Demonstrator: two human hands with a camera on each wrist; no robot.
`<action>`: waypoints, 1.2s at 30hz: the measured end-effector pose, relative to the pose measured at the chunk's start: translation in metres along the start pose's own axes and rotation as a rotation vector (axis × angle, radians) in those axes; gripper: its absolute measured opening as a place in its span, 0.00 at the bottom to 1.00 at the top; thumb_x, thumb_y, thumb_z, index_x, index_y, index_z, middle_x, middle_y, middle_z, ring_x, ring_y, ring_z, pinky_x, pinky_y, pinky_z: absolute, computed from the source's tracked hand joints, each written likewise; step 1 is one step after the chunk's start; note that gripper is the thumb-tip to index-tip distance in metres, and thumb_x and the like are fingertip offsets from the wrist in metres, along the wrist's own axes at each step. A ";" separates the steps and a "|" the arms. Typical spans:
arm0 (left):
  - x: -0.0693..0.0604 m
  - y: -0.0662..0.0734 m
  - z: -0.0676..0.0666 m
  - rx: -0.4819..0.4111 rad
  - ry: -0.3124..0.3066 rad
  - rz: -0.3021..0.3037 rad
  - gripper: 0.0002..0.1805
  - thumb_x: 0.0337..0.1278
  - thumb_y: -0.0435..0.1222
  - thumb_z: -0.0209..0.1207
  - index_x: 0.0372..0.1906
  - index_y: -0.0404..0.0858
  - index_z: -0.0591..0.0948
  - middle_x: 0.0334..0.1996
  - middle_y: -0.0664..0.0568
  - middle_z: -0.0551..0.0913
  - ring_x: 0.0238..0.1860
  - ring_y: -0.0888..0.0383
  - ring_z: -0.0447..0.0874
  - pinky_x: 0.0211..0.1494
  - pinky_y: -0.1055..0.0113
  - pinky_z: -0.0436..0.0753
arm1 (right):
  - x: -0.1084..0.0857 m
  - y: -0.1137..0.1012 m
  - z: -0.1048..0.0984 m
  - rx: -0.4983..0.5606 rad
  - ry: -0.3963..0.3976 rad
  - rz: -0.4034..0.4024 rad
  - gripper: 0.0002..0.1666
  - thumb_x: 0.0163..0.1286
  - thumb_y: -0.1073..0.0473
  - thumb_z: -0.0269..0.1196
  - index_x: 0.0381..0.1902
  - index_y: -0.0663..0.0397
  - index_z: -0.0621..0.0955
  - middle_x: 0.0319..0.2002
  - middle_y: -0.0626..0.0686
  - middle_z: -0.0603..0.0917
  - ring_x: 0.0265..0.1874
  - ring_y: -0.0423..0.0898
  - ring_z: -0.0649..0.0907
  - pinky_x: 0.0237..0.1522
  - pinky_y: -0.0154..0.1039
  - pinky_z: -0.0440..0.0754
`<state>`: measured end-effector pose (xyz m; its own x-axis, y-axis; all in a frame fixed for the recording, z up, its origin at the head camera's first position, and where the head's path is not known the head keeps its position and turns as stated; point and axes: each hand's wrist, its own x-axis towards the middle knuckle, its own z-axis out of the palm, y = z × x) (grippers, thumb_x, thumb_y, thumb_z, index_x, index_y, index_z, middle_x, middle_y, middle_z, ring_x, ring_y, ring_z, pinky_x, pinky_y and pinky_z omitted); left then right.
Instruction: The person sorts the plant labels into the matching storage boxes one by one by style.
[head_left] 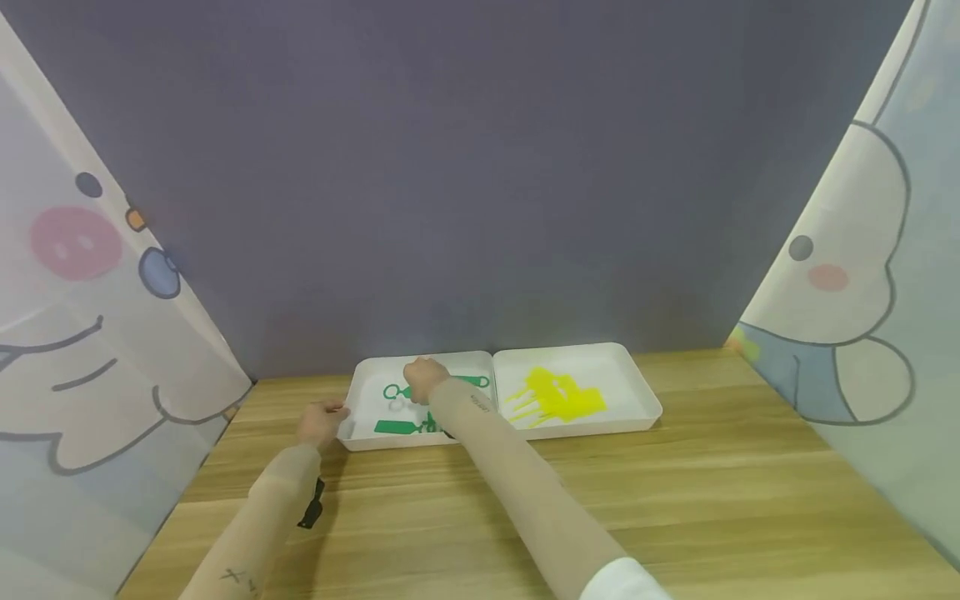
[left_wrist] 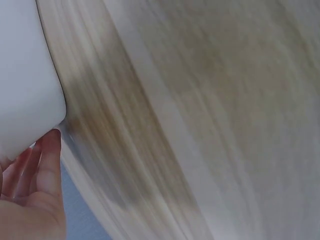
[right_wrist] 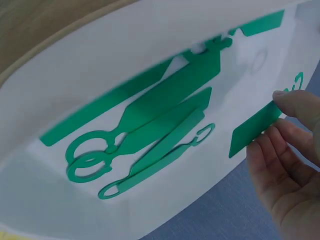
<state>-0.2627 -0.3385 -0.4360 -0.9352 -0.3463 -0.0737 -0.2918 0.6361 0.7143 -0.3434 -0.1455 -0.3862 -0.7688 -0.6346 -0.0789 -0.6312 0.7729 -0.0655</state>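
My right hand is over the left white tray. It pinches a flat green plastic tag with a hooked loop at one end, between thumb and fingers. Several more green tags, some with rings, lie overlapping in that tray. Part of them is hidden by the right forearm in the head view. At the tray's left end my left hand holds the rim; in the left wrist view its fingers lie against the tray edge, the thumb mostly out of frame.
Directly right of that tray stands a second white tray with a pile of yellow tags. Both trays are on a wooden table near a dark grey back panel. Cartoon-printed panels flank the table.
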 end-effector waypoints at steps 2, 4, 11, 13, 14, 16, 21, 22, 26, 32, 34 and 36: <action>-0.001 0.004 0.001 0.002 -0.007 -0.004 0.22 0.63 0.37 0.49 0.55 0.25 0.72 0.57 0.29 0.70 0.55 0.35 0.71 0.54 0.48 0.74 | 0.001 -0.001 0.003 0.001 -0.019 0.005 0.06 0.61 0.58 0.63 0.37 0.50 0.80 0.30 0.45 0.82 0.25 0.38 0.78 0.27 0.27 0.77; -0.002 0.006 0.001 0.009 -0.006 -0.006 0.21 0.63 0.36 0.48 0.55 0.25 0.72 0.57 0.30 0.70 0.55 0.35 0.70 0.55 0.48 0.73 | 0.002 -0.002 0.004 -0.010 -0.024 -0.002 0.06 0.61 0.58 0.63 0.37 0.50 0.80 0.30 0.45 0.82 0.25 0.38 0.78 0.27 0.27 0.77; 0.000 0.006 0.002 0.012 -0.001 -0.005 0.22 0.63 0.36 0.48 0.56 0.24 0.72 0.57 0.30 0.70 0.57 0.35 0.69 0.57 0.47 0.72 | -0.003 -0.009 0.006 -0.063 -0.021 0.005 0.09 0.66 0.61 0.58 0.43 0.50 0.79 0.37 0.46 0.83 0.35 0.39 0.81 0.36 0.27 0.80; 0.000 0.005 0.003 0.013 -0.001 -0.007 0.22 0.63 0.37 0.48 0.56 0.24 0.71 0.57 0.30 0.70 0.56 0.35 0.69 0.57 0.47 0.71 | -0.004 -0.013 0.010 -0.088 -0.023 0.008 0.10 0.67 0.62 0.56 0.44 0.49 0.79 0.38 0.46 0.83 0.36 0.39 0.81 0.37 0.28 0.80; 0.000 0.004 0.003 0.010 -0.004 -0.009 0.22 0.63 0.37 0.48 0.56 0.24 0.71 0.57 0.30 0.70 0.57 0.35 0.68 0.57 0.47 0.71 | -0.004 -0.014 0.012 -0.100 -0.025 0.008 0.10 0.67 0.62 0.56 0.45 0.49 0.79 0.39 0.46 0.82 0.36 0.39 0.81 0.38 0.29 0.81; 0.000 0.003 0.004 0.008 -0.007 -0.009 0.23 0.63 0.37 0.48 0.56 0.24 0.71 0.58 0.30 0.70 0.57 0.34 0.68 0.58 0.47 0.71 | -0.002 -0.016 0.017 -0.115 -0.028 0.013 0.10 0.66 0.62 0.56 0.44 0.48 0.79 0.40 0.46 0.83 0.37 0.39 0.81 0.39 0.29 0.81; 0.002 0.003 0.004 0.010 -0.016 -0.008 0.23 0.63 0.38 0.48 0.56 0.25 0.71 0.58 0.30 0.70 0.57 0.34 0.68 0.58 0.46 0.71 | 0.000 -0.015 0.023 -0.143 -0.032 0.016 0.11 0.65 0.61 0.58 0.44 0.46 0.80 0.40 0.45 0.83 0.39 0.39 0.82 0.41 0.29 0.80; 0.002 0.003 0.004 0.012 -0.016 -0.010 0.23 0.63 0.38 0.48 0.56 0.25 0.71 0.58 0.30 0.70 0.57 0.34 0.68 0.58 0.46 0.71 | 0.000 -0.015 0.023 -0.147 -0.033 0.012 0.11 0.64 0.61 0.59 0.44 0.46 0.80 0.40 0.45 0.83 0.38 0.39 0.82 0.40 0.30 0.80; 0.004 0.004 0.004 0.019 -0.011 -0.014 0.22 0.63 0.37 0.48 0.56 0.25 0.72 0.57 0.31 0.70 0.57 0.35 0.69 0.57 0.47 0.71 | -0.001 -0.014 0.024 -0.146 -0.041 0.001 0.10 0.63 0.61 0.61 0.43 0.46 0.80 0.39 0.45 0.84 0.36 0.39 0.82 0.39 0.30 0.81; 0.002 0.003 0.002 0.011 -0.019 -0.002 0.23 0.63 0.37 0.47 0.56 0.24 0.70 0.57 0.30 0.70 0.56 0.34 0.69 0.57 0.47 0.71 | -0.004 -0.012 0.026 -0.143 -0.061 -0.002 0.12 0.59 0.58 0.65 0.42 0.45 0.81 0.36 0.44 0.84 0.34 0.38 0.82 0.38 0.29 0.80; 0.003 0.001 0.002 0.008 -0.023 -0.001 0.23 0.64 0.37 0.46 0.57 0.24 0.69 0.57 0.29 0.69 0.56 0.34 0.68 0.57 0.46 0.71 | -0.005 -0.011 0.028 -0.143 -0.065 -0.014 0.12 0.59 0.57 0.65 0.42 0.45 0.80 0.36 0.43 0.84 0.33 0.37 0.82 0.38 0.28 0.80; 0.004 -0.003 0.001 0.008 -0.022 0.003 0.24 0.64 0.37 0.46 0.57 0.23 0.69 0.57 0.28 0.69 0.56 0.34 0.68 0.57 0.46 0.71 | -0.005 -0.010 0.028 -0.147 -0.063 -0.031 0.11 0.60 0.57 0.64 0.42 0.45 0.80 0.36 0.43 0.84 0.33 0.37 0.82 0.38 0.28 0.80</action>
<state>-0.2660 -0.3407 -0.4393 -0.9401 -0.3294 -0.0873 -0.2910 0.6427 0.7087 -0.3305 -0.1498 -0.4127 -0.7435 -0.6536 -0.1412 -0.6665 0.7414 0.0775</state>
